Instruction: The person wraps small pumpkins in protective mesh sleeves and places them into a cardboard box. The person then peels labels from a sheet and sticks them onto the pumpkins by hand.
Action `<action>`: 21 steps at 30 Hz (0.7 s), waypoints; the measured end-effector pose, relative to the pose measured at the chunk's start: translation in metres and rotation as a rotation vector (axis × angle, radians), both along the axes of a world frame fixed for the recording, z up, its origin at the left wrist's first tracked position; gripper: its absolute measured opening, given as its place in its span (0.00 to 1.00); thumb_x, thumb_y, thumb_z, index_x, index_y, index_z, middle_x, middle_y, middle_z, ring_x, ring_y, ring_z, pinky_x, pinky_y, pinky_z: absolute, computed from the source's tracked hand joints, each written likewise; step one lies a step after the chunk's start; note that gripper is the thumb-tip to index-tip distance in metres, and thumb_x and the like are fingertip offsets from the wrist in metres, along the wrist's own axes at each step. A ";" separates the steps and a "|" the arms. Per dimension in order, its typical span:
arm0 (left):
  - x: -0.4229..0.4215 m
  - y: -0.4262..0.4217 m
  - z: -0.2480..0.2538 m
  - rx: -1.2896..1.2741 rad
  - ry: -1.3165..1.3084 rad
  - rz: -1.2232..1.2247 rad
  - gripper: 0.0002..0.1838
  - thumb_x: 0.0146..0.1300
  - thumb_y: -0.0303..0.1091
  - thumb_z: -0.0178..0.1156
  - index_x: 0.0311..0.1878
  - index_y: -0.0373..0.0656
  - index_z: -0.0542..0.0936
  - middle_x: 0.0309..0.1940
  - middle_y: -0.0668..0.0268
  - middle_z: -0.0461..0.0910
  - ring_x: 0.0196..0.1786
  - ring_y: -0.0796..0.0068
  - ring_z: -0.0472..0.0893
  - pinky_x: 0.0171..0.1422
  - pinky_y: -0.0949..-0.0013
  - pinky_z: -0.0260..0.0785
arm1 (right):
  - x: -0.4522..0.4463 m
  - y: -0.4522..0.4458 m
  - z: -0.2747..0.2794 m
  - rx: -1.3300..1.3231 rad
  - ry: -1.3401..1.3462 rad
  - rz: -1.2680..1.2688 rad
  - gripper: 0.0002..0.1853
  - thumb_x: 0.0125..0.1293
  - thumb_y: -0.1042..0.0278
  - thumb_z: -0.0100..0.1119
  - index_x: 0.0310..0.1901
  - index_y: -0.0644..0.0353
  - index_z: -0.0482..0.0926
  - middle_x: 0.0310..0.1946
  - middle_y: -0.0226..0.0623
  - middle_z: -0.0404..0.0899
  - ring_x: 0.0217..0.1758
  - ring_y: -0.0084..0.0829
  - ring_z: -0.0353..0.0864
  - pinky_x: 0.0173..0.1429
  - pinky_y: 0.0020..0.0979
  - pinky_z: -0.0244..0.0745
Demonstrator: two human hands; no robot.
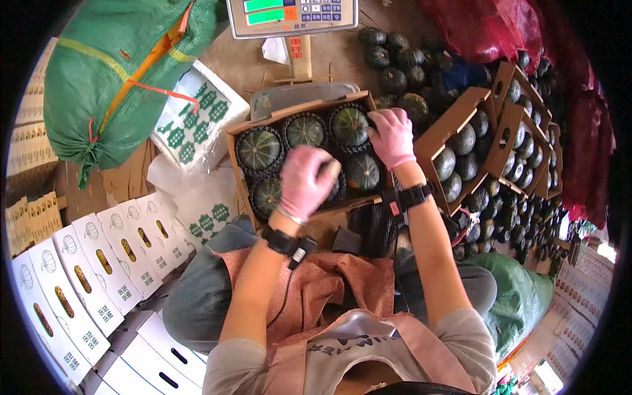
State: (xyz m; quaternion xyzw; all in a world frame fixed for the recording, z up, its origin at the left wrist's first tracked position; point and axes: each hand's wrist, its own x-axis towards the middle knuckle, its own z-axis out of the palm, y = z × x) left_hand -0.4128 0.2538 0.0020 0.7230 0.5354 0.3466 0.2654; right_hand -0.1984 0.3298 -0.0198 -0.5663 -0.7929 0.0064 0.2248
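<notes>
An open cardboard box [235, 155] in front of me holds several dark green, striped pumpkins [259, 149], some wrapped in black foam netting. My left hand [307, 179], in a pink glove, is over the box's near middle with its fingers curled inward. It covers most of a netted pumpkin, and what the fingers hold, if anything, is hidden. At the far right corner, my right hand [393, 137], also gloved in pink, has its fingers bent over the box's rim beside a netted pumpkin [349, 126]. The box appears to rest on a scale with a lit display [266, 13].
Black foam nets [361, 227] lie near my lap. On the right stand boxes of pumpkins [465, 139], with loose pumpkins [394, 80] heaped behind. White printed cartons [99, 263] line the left, below a green sack [99, 85] and a foam box [197, 118].
</notes>
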 end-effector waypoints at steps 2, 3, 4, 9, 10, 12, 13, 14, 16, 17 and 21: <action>0.032 -0.038 -0.004 -0.168 -0.050 -0.284 0.12 0.53 0.42 0.62 0.32 0.44 0.78 0.29 0.63 0.75 0.38 0.59 0.75 0.42 0.61 0.69 | -0.003 0.001 -0.005 -0.040 -0.098 0.104 0.12 0.50 0.64 0.61 0.39 0.51 0.81 0.39 0.26 0.77 0.51 0.34 0.70 0.50 0.39 0.65; 0.046 -0.055 -0.018 -0.260 0.012 -0.439 0.10 0.54 0.41 0.61 0.31 0.45 0.78 0.28 0.65 0.75 0.36 0.59 0.75 0.40 0.61 0.69 | -0.005 0.004 -0.010 -0.048 -0.128 0.149 0.12 0.51 0.63 0.61 0.39 0.51 0.80 0.39 0.26 0.77 0.50 0.33 0.70 0.49 0.39 0.65; 0.056 -0.063 -0.020 -0.171 0.083 -0.368 0.09 0.54 0.40 0.60 0.30 0.45 0.77 0.27 0.65 0.74 0.35 0.60 0.75 0.39 0.61 0.69 | -0.008 0.006 -0.014 -0.041 -0.238 0.110 0.11 0.51 0.64 0.60 0.39 0.51 0.81 0.39 0.25 0.76 0.48 0.32 0.71 0.47 0.38 0.66; 0.089 -0.077 -0.018 0.156 0.194 -0.448 0.07 0.57 0.37 0.55 0.29 0.45 0.75 0.28 0.66 0.73 0.33 0.63 0.73 0.36 0.62 0.67 | -0.004 0.024 -0.013 -0.130 -0.200 0.278 0.08 0.52 0.66 0.58 0.35 0.49 0.80 0.35 0.27 0.74 0.46 0.32 0.71 0.48 0.35 0.67; 0.094 -0.080 -0.023 0.122 0.122 -0.496 0.07 0.57 0.37 0.54 0.31 0.44 0.74 0.31 0.63 0.74 0.37 0.60 0.74 0.40 0.60 0.68 | -0.001 0.031 -0.016 -0.147 -0.175 0.344 0.07 0.52 0.67 0.58 0.34 0.50 0.80 0.35 0.27 0.74 0.46 0.32 0.71 0.49 0.35 0.67; 0.099 -0.084 -0.040 -0.193 0.175 -0.546 0.08 0.57 0.38 0.55 0.33 0.43 0.74 0.33 0.62 0.75 0.39 0.57 0.75 0.44 0.59 0.69 | 0.002 0.041 -0.014 -0.205 -0.127 0.435 0.06 0.52 0.68 0.57 0.33 0.51 0.78 0.35 0.28 0.73 0.47 0.33 0.71 0.49 0.36 0.68; 0.102 -0.086 -0.052 -0.350 0.202 -0.571 0.09 0.57 0.38 0.55 0.34 0.43 0.75 0.34 0.61 0.75 0.40 0.56 0.75 0.45 0.58 0.70 | 0.001 0.047 -0.012 -0.260 -0.104 0.468 0.07 0.50 0.67 0.60 0.33 0.55 0.77 0.34 0.31 0.73 0.46 0.37 0.72 0.51 0.36 0.70; 0.103 -0.088 -0.069 -0.485 0.327 -0.650 0.11 0.57 0.40 0.56 0.35 0.41 0.75 0.37 0.57 0.75 0.43 0.53 0.76 0.49 0.57 0.70 | 0.000 0.052 -0.009 -0.316 -0.138 0.464 0.07 0.49 0.68 0.60 0.33 0.55 0.77 0.34 0.32 0.73 0.46 0.38 0.71 0.52 0.37 0.70; 0.108 -0.099 -0.096 -0.624 0.496 -0.549 0.19 0.57 0.45 0.58 0.44 0.39 0.72 0.41 0.54 0.75 0.44 0.54 0.78 0.47 0.57 0.72 | -0.003 0.062 -0.005 -0.432 -0.167 0.460 0.08 0.48 0.71 0.59 0.32 0.55 0.75 0.35 0.35 0.73 0.49 0.41 0.71 0.56 0.38 0.68; 0.111 -0.102 -0.100 -0.707 0.557 -0.470 0.23 0.57 0.47 0.58 0.47 0.38 0.70 0.42 0.52 0.75 0.44 0.54 0.78 0.46 0.57 0.72 | -0.005 0.065 -0.009 -0.498 -0.204 0.440 0.08 0.48 0.71 0.59 0.32 0.56 0.75 0.35 0.36 0.73 0.49 0.42 0.71 0.57 0.38 0.67; 0.118 -0.103 -0.075 -0.626 0.553 -0.307 0.24 0.55 0.47 0.61 0.47 0.39 0.70 0.35 0.56 0.79 0.36 0.57 0.80 0.43 0.58 0.73 | -0.011 0.065 0.004 -0.589 -0.259 0.387 0.08 0.49 0.71 0.59 0.34 0.57 0.75 0.37 0.39 0.74 0.48 0.43 0.73 0.54 0.39 0.69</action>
